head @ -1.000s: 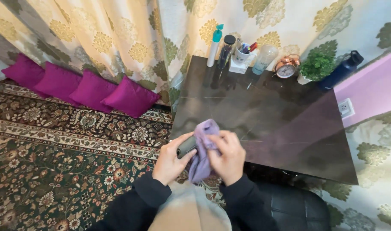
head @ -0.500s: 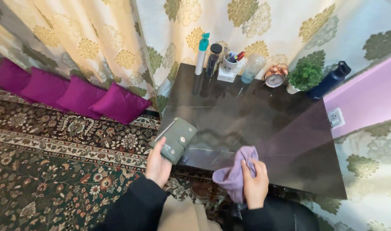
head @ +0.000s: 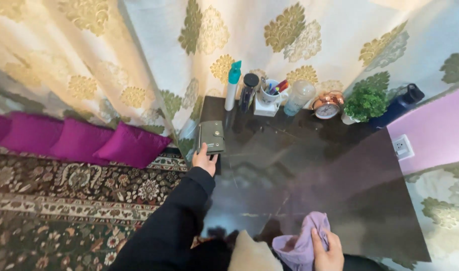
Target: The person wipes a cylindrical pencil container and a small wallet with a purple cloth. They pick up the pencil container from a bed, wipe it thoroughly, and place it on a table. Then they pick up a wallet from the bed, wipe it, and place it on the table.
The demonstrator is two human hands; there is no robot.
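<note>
A patterned curtain (head: 154, 45) of cream cloth with gold and green medallions hangs across the whole back of the room, from nine o'clock round to two o'clock. Below it on the left a dark floral carpet (head: 64, 200) covers the floor, with a row of magenta cushions (head: 79, 143) lying along its far edge at nine o'clock.

The dark, glossy worktop (head: 315, 170) fills the middle and right, reaching from twelve o'clock down toward five o'clock, with a lilac wall (head: 435, 130) and a white socket (head: 403, 146) beside it at three o'clock.

Along the worktop's far edge stands a line of small things: a white spray bottle (head: 231, 86) with a teal top, a dark tumbler (head: 248, 91), a white mug of pens (head: 270, 94), a clear bottle (head: 297, 97), a copper alarm clock (head: 327, 106), a small green potted plant (head: 364, 103) and a navy flask (head: 397, 106) at two o'clock.

The olive-green wallet (head: 211, 136) lies flat at the worktop's left edge, about eleven o'clock. The left hand (head: 205, 160), at the end of a black sleeve, rests just below it, fingers (head: 203, 149) narrow and touching the wallet's near edge.

At six o'clock the right hand (head: 329, 251) has its fingers wrapped around a crumpled lilac cloth (head: 302, 241), held over the worktop's near edge.
</note>
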